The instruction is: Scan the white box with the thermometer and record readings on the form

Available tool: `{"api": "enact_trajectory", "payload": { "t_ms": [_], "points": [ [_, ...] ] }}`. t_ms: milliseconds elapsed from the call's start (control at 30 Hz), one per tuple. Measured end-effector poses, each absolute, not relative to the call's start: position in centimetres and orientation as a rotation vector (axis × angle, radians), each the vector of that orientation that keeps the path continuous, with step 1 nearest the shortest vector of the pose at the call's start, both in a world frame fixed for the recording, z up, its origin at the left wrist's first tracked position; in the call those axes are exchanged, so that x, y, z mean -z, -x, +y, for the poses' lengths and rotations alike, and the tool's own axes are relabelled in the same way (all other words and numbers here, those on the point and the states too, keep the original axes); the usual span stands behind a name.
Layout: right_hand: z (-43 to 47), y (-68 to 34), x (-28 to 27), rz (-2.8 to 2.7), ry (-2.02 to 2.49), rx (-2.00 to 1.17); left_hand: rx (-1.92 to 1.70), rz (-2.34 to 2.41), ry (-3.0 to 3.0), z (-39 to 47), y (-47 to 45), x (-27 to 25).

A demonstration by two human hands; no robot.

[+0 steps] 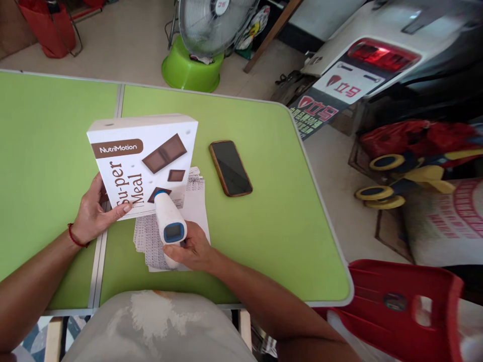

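My left hand point(94, 208) grips the lower left edge of a white NutriMotion box point(162, 136), its thumb across the front and its other fingers partly hidden behind. The box is held tilted, its printed front with chocolate pictures facing me. In my right hand point(194, 246) is a white and blue infrared thermometer point(169, 216), its small dark screen turned toward me. The thermometer's blue front end points at the box's lower part; whether they touch I cannot tell. Beneath both lie several sheets of printed paper point(198, 201) on the green table point(271, 241).
A phone in a brown case point(231, 168) lies right of the box. Past the table's far edge, a fan point(215, 22) stands on a green tub point(188, 70). A red plastic chair point(400, 301) is at the near right, and a white scooter point(362, 50) stands beyond the right edge.
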State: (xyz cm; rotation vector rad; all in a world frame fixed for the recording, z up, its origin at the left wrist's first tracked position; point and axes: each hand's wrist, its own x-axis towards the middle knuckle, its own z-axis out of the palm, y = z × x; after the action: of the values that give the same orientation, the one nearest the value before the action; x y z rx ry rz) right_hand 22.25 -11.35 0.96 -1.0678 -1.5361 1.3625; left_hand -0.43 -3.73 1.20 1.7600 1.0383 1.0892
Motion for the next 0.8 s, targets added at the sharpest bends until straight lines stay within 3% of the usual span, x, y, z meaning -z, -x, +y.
{"api": "enact_trajectory", "payload": {
  "t_ms": [800],
  "points": [
    [-11.39, -22.23, -0.42, -1.522, 1.055, -1.369, -1.097, 1.050, -1.750, -3.75, 0.24, -1.27]
  ]
}}
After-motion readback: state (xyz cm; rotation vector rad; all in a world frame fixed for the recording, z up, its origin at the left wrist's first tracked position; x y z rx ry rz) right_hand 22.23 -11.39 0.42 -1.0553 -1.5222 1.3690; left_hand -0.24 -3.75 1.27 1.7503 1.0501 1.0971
